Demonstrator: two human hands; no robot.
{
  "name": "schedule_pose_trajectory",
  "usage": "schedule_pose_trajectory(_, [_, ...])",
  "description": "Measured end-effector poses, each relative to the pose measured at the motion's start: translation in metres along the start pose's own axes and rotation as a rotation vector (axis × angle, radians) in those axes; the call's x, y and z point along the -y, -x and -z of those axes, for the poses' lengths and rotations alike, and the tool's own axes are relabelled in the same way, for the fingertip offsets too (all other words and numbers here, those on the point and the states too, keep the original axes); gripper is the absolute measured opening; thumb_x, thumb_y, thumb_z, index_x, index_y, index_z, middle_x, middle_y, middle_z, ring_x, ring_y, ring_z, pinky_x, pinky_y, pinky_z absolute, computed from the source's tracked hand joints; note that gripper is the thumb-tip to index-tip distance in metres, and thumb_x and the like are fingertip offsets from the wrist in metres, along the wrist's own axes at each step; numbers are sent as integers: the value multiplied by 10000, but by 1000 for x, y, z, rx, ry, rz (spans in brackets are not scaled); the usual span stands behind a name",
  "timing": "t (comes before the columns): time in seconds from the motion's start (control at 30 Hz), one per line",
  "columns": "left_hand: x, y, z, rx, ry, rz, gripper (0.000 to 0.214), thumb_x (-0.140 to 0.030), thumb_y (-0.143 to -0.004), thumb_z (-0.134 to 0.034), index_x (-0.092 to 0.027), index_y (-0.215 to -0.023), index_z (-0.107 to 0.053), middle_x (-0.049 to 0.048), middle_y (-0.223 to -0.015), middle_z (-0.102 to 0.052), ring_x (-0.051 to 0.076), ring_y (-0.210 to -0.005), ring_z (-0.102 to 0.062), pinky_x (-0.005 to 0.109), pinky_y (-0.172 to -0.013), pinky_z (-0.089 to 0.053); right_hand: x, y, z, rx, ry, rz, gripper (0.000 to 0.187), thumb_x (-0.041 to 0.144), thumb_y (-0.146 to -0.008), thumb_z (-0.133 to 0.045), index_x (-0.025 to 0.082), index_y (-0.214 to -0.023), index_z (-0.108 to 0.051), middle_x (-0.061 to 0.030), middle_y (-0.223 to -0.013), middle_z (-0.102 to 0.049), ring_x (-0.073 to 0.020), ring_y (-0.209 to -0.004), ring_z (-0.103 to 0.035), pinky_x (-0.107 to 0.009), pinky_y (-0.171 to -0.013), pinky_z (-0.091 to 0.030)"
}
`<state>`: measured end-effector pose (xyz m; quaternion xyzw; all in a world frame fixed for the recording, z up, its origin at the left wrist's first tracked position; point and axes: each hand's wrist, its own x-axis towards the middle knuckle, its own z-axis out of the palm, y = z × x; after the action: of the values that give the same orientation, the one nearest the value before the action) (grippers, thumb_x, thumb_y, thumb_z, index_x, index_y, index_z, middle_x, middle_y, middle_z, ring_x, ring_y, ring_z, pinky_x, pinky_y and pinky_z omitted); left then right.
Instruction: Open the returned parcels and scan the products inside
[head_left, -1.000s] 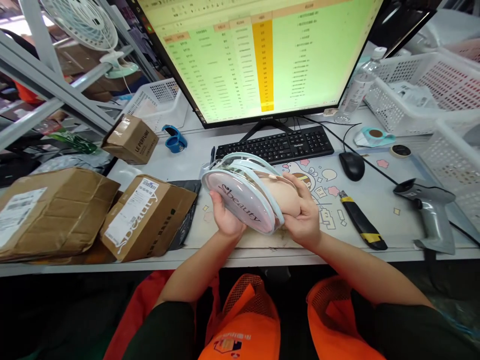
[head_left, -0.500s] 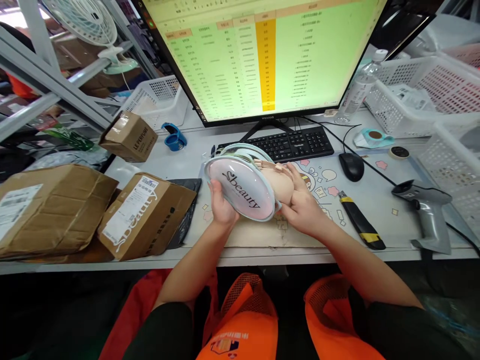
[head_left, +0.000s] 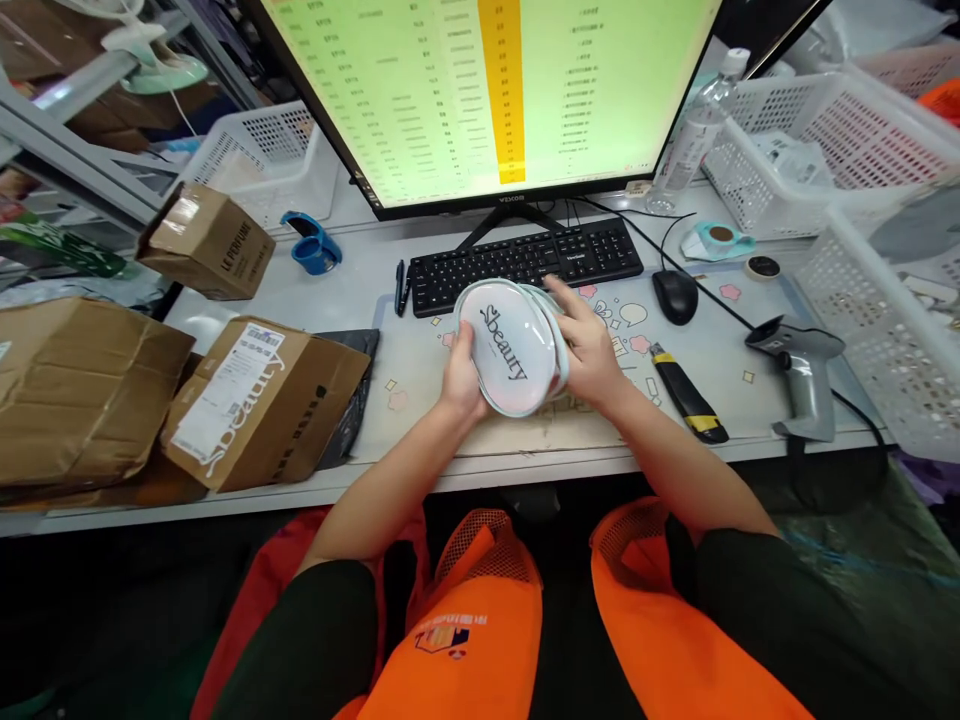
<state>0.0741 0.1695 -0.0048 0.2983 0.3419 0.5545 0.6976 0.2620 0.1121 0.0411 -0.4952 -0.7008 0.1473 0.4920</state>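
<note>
I hold an oval clear pouch with a pale blue rim and the word "beauty" printed on its pink face, just above the desk in front of the keyboard. My left hand grips its left lower edge, fingers curled behind it. My right hand wraps round its right side, thumb and fingers closed on the rim. The printed face points toward me. What lies inside the pouch is hidden.
A monitor with a green spreadsheet stands behind the keyboard. A mouse, utility knife and barcode scanner lie to the right, with white baskets beyond. Cardboard boxes sit on the left.
The pouch has turned so its printed face points at me and moved away from me toward the keyboard. The beige contents seen earlier no longer show. The camera tilted down.
</note>
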Motion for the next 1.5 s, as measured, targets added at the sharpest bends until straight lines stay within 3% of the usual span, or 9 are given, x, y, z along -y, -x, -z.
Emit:
schedule_pose_trajectory(0.17, [-28,-25,3,-164,76,142,575,-620,-1093,-380,-173,-1221,-719,131,-1306,-767,370,-1427,-611,592,-1245,-491,-5,-3,7,206,-244,-59,656,547,-1004,-612,384,-1627,-489,-18,-1760,-360,-294,-1476,-552,-471,-1084,-617])
schedule_pose_trajectory(0.33, [-35,-25,4,-7,62,159,667,-687,-1047,-413,-147,-1328,-684,177,-1300,-765,434,-1383,-635,655,-1183,-522,9,3,-6,58,-146,8,332,514,-979,-661,285,-1203,-747,-75,-1621,-544,-320,-1473,-541,-513,-1050,-610])
schedule_pose_trajectory(0.53, [-24,-12,-6,-32,115,116,604,-636,-1064,-461,-196,-1444,-624,117,-1418,-730,348,-1479,-573,520,-1258,-485,-3,4,-25,-32,-220,-157,179,335,-865,-710,244,-901,-561,-113,-1480,-625,-307,-1307,-617,-416,-868,-610])
schedule_pose_trajectory(0.63, [-22,-10,-9,-86,134,53,533,-557,-1085,-489,-204,-1464,-614,89,-1462,-711,295,-1511,-546,441,-1292,-449,-14,6,-35,-120,-149,-160,211,262,-844,-685,256,-1007,-551,-111,-1429,-647,-274,-1201,-648,-446,-962,-586])
schedule_pose_trajectory(0.73, [-23,-11,-12,-87,134,54,550,-569,-1096,-453,-206,-1476,-615,87,-1467,-708,292,-1523,-534,441,-1296,-443,-19,8,-37,-181,-21,-50,274,240,-898,-644,263,-1168,-605,-114,-1568,-555,-298,-1386,-569,-484,-1060,-561])
schedule_pose_trajectory(1.03, [-31,-16,-18,-96,98,234,593,-556,-1108,-397,-143,-1475,-612,152,-1344,-757,337,-1387,-651,537,-1218,-516,-31,-5,-20,32,279,114,124,193,-936,-607,200,-865,-708,-133,-1606,-530,-357,-1485,-487,-619,-1232,-437])
schedule_pose_trajectory(1.23, [-46,-13,-27,-259,140,83,549,-595,-1078,-505,-205,-1444,-625,137,-1365,-742,305,-1308,-690,491,-1101,-599,-3,4,-17,-212,178,214,305,411,-1074,-466,186,-1118,-668,-188,-1283,-662,-298,-1208,-645,-478,-1026,-550])
schedule_pose_trajectory(1.37, [-54,13,-35,-324,246,-109,442,-425,-1024,-679,-252,-1423,-602,95,-1349,-749,255,-1213,-725,421,-1046,-624,19,14,-33,-54,343,195,390,564,-1043,-583,180,-1067,-642,-140,-1012,-706,-299,-975,-654,-439,-891,-512])
schedule_pose_trajectory(1.5, [-48,46,-38,-340,296,-296,608,-222,-898,-809,-343,-1431,-542,37,-1410,-718,211,-1166,-741,371,-1012,-635,24,13,-40,15,498,140,320,447,-1111,-495,184,-991,-632,-139,-976,-716,-280,-898,-621,-398,-837,-426])
